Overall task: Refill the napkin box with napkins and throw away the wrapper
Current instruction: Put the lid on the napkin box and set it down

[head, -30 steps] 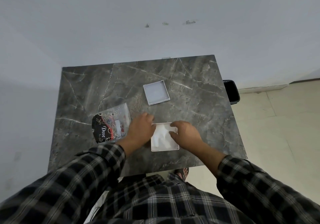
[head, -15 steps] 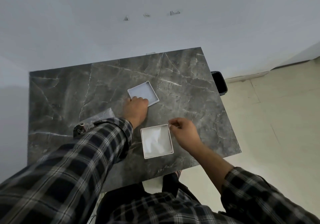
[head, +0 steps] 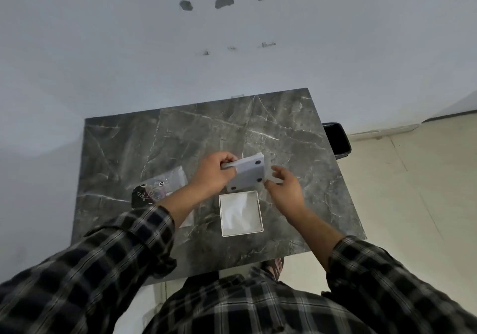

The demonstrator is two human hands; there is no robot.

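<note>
- Since half a second ago, the lid (head: 247,174) has come off the tabletop (head: 296,158) and is now held in the air above the far edge of the napkin box (head: 241,213), its underside with dark round feet facing up.
- Left hand (head: 215,172): closed on the lid's left edge, fingers curled over it.
- Right hand (head: 284,189): fingers partly closed, pinching the lid's right edge.
- Napkin box: open, resting on the tabletop near its front edge, white napkins (head: 238,212) inside.
- Wrapper (head: 160,187): lying on the tabletop left of the box, partly hidden by the left forearm.
- Black bin (head: 338,140): on the floor beside the tabletop's right edge.
</note>
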